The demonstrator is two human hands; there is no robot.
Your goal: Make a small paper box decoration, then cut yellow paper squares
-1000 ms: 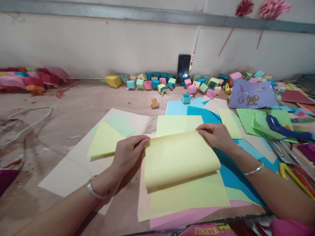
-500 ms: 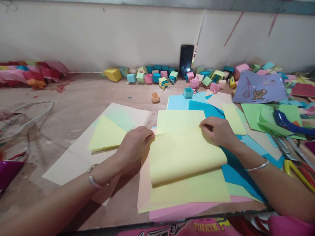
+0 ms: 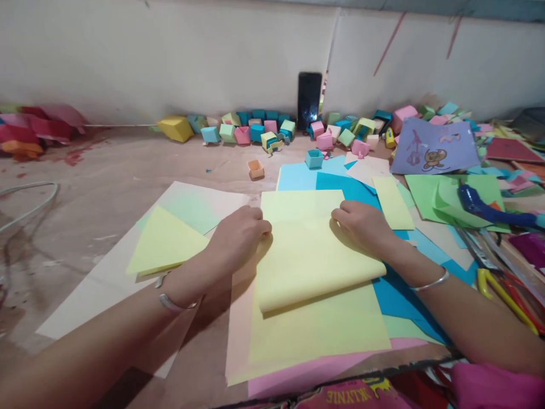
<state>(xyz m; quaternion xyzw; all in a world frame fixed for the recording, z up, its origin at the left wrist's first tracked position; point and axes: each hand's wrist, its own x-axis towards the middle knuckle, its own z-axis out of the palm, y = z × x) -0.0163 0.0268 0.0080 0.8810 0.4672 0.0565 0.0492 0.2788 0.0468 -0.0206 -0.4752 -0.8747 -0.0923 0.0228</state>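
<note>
A pale yellow paper sheet (image 3: 315,255) is bent over on itself, its near side a soft rolled curve rather than a sharp crease. My left hand (image 3: 238,236) is closed at the left end of the flap's far edge. At the right end of that edge, my right hand (image 3: 361,224) has its fingers pinched on the paper. Both hands hold the flap down against the far part of the sheet. Beneath lies another yellow sheet (image 3: 319,335), on top of peach and pink paper. A folded yellow paper piece (image 3: 166,241) rests on a whitish sheet (image 3: 85,301) beside my left forearm.
Small paper boxes (image 3: 256,133) line the wall, with a phone (image 3: 309,99) propped among them. An orange box (image 3: 256,168) and a blue box (image 3: 314,158) stand nearer. Scissors (image 3: 485,284), a dark blue tool (image 3: 481,204) and a purple drawn-on sheet (image 3: 434,146) lie right.
The flap's edge has come down flatter onto the sheet, and my fingers have closed lower over its ends. The whole view has shifted slightly, moving things leftward in the picture.
</note>
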